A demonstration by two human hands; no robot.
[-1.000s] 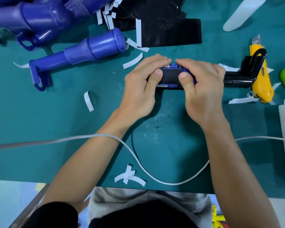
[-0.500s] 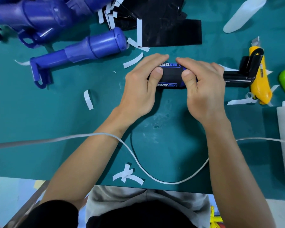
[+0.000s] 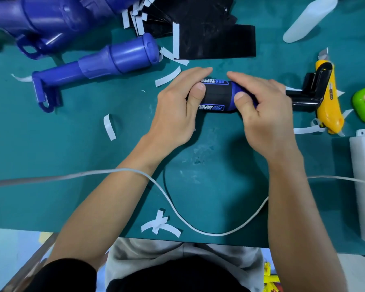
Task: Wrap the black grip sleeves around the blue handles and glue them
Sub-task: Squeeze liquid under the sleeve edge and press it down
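I am looking down at a teal table [image 3: 72, 157]. Nearest me, a white cable [image 3: 177, 216] is looping along the table's front edge, with a few curled white backing strips [image 3: 159, 225] lying beside it.

Beyond that, both hands are meeting at the middle of the table. The left hand [image 3: 175, 112] and the right hand [image 3: 266, 116] are each curling round one blue handle [image 3: 237, 89], which is lying crosswise between them. A black grip sleeve [image 3: 217, 96] with blue lettering is sitting round its middle. The left hand's thumb is pressing on the sleeve's left end, and the right hand's thumb is pressing on the blue plastic just beside the sleeve's right edge. A seam line is showing along the sleeve, so I am judging this one wrapped and being pressed closed. I cannot tell whether glue is on it.

Farther out, a yellow utility knife [image 3: 329, 106] is lying to the right and one bare handle [image 3: 114, 60] to the left. At the far edge are flat black sleeves [image 3: 215, 41], a pile of more handles [image 3: 40, 15] and a white bottle [image 3: 310, 17]. I am judging that most of the work is remaining.
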